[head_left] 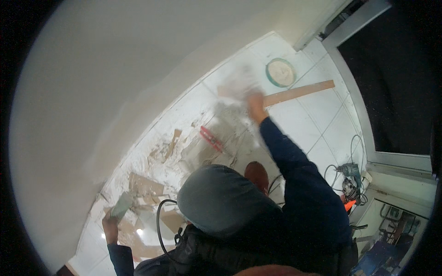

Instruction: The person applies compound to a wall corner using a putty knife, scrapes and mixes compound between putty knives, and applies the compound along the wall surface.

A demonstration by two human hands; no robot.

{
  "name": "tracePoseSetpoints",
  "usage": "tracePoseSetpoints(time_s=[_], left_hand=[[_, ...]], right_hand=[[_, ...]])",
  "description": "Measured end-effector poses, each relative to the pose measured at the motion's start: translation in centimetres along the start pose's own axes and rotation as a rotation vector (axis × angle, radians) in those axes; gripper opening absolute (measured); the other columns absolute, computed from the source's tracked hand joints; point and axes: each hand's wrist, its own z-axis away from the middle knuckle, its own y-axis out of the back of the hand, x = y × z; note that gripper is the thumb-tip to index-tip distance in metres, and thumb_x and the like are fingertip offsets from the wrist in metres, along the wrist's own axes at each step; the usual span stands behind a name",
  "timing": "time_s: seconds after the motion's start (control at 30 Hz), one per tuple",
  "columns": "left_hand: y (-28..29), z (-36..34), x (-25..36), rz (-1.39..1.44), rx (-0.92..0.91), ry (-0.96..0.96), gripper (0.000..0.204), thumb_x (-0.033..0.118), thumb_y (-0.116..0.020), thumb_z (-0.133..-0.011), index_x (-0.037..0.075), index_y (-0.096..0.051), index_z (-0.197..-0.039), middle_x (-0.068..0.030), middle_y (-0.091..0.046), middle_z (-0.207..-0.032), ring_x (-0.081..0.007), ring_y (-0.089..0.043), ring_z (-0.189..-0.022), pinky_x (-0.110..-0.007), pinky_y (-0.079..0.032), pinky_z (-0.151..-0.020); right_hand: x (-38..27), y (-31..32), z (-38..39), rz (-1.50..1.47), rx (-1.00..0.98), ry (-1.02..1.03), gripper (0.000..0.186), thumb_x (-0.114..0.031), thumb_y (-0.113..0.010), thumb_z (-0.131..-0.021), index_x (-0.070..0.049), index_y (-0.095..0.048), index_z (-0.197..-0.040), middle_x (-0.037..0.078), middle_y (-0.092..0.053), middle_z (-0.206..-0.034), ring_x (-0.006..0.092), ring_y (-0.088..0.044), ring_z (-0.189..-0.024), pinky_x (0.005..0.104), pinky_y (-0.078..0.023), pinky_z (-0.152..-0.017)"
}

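At the lower left, beside the wall, my left hand (110,226) is closed around a flat grey-green piece (122,205); its material is unclear. My right arm reaches forward over the floor. The right hand (255,102) is blurred by motion and looks closed, with a pale smeared thing (240,82) at its fingers that I cannot make out. Just beyond it stands a round teal tub (267,73) with off-white powder or paste inside. A long wooden strip (299,93) lies on the tiles, partly behind this hand. Between my hands, a red-handled tool (211,139) rests on the dusty floor.
Broken brown pieces (146,185) and white dust litter the tiles along the pale wall (106,83). My bent knee (221,198) and brown shoe (257,176) are in the middle. On the right lie a corded drill (351,172) and a grinder (350,187), near a white-framed door (355,83).
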Motion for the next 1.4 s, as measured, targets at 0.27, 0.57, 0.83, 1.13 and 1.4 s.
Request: tracePoseSetpoints(time_s=[0.27, 0.57, 0.83, 1.13, 1.4], left_hand=[[-3.1, 8.0, -8.1, 0.673, 0.254, 0.353, 0.045, -0.003, -0.05, -0.073, -0.003, -0.051, -0.118, -0.0108, -0.061, -0.098, -0.0224, -0.06, -0.088, -0.032, -0.05, -0.074], [-6.2, 13.0, 3.8, 0.52, 0.21, 0.494, 0.027, 0.013, -0.046, -0.086, 0.001, -0.053, -0.11, -0.0078, -0.062, -0.084, -0.0195, -0.06, -0.068, -0.028, -0.051, -0.055], [-5.3, 14.0, 9.0, 0.62, 0.098, 0.417, 0.041, 0.006, -0.062, -0.071, 0.001, -0.054, -0.111, -0.0048, -0.059, -0.088, -0.0167, -0.058, -0.075, -0.03, -0.051, -0.064], [-5.2, 10.7, 7.0, 0.628, -0.063, 0.313, 0.042, 0.006, -0.061, -0.072, 0.001, -0.054, -0.113, -0.0053, -0.059, -0.09, -0.0179, -0.059, -0.078, -0.031, -0.052, -0.071], [-0.4, 6.4, 6.6, 0.314, 0.037, 0.093, 0.036, 0.006, -0.054, -0.078, -0.001, -0.055, -0.113, -0.0062, -0.061, -0.095, -0.0123, -0.057, -0.083, -0.024, -0.045, -0.074]], right_hand=[[10.3, 18.5, -16.0, -0.852, 0.152, -0.539, 0.014, -0.014, -0.056, -0.08, -0.003, -0.059, -0.087, 0.005, -0.057, -0.079, 0.0168, -0.054, -0.069, 0.0312, -0.044, -0.057], [9.1, 15.2, -20.5, -0.99, -0.333, -0.662, 0.019, -0.019, -0.059, -0.083, -0.001, -0.06, -0.09, 0.002, -0.056, -0.077, 0.0143, -0.05, -0.066, 0.0238, -0.039, -0.058], [-0.9, 10.8, -15.1, -1.189, -0.711, -0.303, 0.026, -0.011, -0.047, -0.085, 0.003, -0.057, -0.105, 0.012, -0.062, -0.1, 0.0189, -0.058, -0.09, 0.0296, -0.045, -0.083], [-9.1, 0.8, -1.4, -0.26, -0.659, 0.562, 0.019, -0.01, -0.055, -0.079, 0.0, -0.056, -0.095, 0.018, -0.058, -0.087, 0.0316, -0.056, -0.085, 0.0363, -0.046, -0.075], [-13.0, 5.1, 0.6, -0.208, -0.268, 0.33, 0.022, -0.011, -0.055, -0.079, 0.003, -0.054, -0.097, 0.017, -0.059, -0.082, 0.0299, -0.059, -0.08, 0.0361, -0.048, -0.073]])
